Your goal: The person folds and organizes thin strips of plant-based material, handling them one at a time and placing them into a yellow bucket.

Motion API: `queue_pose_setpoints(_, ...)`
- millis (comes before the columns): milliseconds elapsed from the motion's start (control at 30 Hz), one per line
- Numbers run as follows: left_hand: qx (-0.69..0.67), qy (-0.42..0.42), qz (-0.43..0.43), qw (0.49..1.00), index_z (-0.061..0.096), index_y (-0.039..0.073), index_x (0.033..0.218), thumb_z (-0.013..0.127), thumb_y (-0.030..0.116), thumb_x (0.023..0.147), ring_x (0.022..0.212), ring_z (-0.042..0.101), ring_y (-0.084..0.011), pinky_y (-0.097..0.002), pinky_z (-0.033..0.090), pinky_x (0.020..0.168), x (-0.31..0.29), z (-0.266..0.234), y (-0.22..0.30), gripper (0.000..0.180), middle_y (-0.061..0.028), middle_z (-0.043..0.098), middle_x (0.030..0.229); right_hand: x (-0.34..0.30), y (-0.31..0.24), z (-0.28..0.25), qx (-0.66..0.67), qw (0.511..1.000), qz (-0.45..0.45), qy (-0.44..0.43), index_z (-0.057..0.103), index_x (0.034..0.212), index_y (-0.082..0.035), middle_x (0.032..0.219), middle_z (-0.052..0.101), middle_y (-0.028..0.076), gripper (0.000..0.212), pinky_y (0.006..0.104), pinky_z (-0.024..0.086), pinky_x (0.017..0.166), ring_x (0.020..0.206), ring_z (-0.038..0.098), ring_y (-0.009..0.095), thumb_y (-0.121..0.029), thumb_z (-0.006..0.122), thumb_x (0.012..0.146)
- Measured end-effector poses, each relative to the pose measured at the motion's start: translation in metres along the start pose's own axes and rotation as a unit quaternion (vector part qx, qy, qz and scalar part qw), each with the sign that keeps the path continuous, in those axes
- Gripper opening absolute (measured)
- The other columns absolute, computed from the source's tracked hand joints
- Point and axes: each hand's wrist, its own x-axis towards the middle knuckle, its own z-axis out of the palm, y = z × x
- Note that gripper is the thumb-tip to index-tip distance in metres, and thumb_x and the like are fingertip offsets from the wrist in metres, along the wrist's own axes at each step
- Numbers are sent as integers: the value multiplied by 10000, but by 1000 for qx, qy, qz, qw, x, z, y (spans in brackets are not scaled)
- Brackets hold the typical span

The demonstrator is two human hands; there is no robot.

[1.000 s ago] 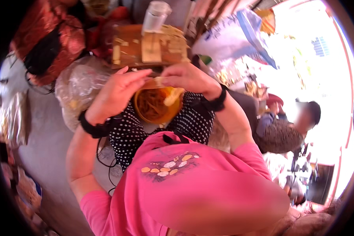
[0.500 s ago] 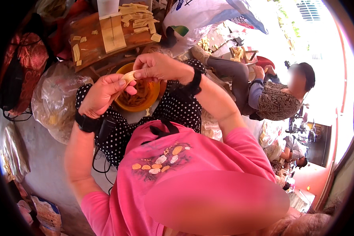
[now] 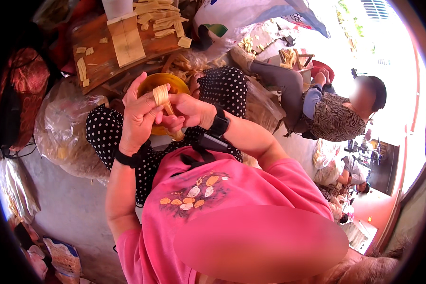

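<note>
A pale yellow, ribbed strip (image 3: 161,96) is folded over between my two hands, its lower end hanging below my fingers. My left hand (image 3: 138,117) pinches it from the left, with the index finger raised. From the right, my right hand (image 3: 192,111) grips it, fingers curled round its lower part. What the strip is made of I cannot tell. Just behind and below the hands is a yellow bowl (image 3: 184,85), partly hidden by them, between my knees in dotted trousers.
Beyond the bowl stands a low wooden board (image 3: 93,56) with a pale flat panel (image 3: 126,42), a white container (image 3: 117,8) and several pale strips (image 3: 162,16). Plastic bags (image 3: 64,123) lie left. A co-worker (image 3: 336,113) sits at right near a large white sack (image 3: 251,16).
Both hands have come closer to my body and tilted the strip; it is now folded over. My right hand has moved from above the bowl down to the strip's lower part.
</note>
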Motion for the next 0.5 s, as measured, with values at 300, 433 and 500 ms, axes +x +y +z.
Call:
queue_pose_setpoints(300,137,-2,57,989,672,153,1079,601,196,834,1327,252,-350,-451,162,1053,4,9,6,258,8,596,1212,12,0,-5,89,989,-114,7,567,849,-101,630,480,-16,188,200,289,427,455,373,67,-270,503,903)
queue_pose_setpoints(433,170,51,26,984,631,137,1146,590,311,849,1328,225,-387,-492,143,1053,3,19,7,347,-8,558,1265,18,-2,6,89,957,-235,147,569,867,-99,689,517,-28,145,182,343,448,505,426,55,-225,517,916)
queue_pose_setpoints(500,183,59,11,981,572,90,1209,543,324,887,1345,188,-388,-487,132,1063,2,27,3,399,-57,515,1307,14,-4,12,45,928,-323,181,579,892,-92,714,531,-29,140,173,360,458,524,442,49,-213,518,926)
